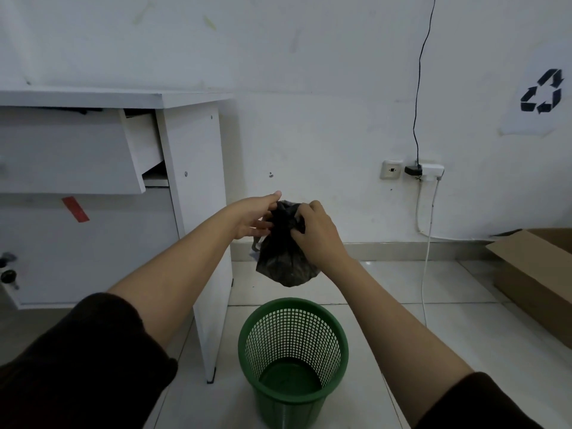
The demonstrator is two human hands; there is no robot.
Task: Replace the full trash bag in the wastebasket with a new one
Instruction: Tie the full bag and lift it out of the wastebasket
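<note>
**Full bag lifted clear, neck being gathered above the bare basket**

One black trash bag hangs in the air above and beyond the green wastebasket, which stands on the tiled floor near the person, just right of the white desk. The mesh basket shows no liner; its bottom is bare. The bag bulges at its lower end and narrows to a bunched neck at the top, where both hands meet.

The left hand comes in from the left with its fingers loosely spread, thumb over the top of the neck and fingertips touching the plastic. The right hand has its grip pressed together on the bunched plastic, and it appears to carry most of the bag's weight.

The step in hand looks like closing or tying the full bag now that it is out of the basket. The next move calls for twisting or knotting the neck, setting the bag aside, then fetching a fresh liner and spreading it over the rim. No new bag can be seen anywhere.

By count: one bag, one wastebasket, two hands. On the far right lies one open cardboard box, a likely place to drop the full bag, though that is a guess.
</note>
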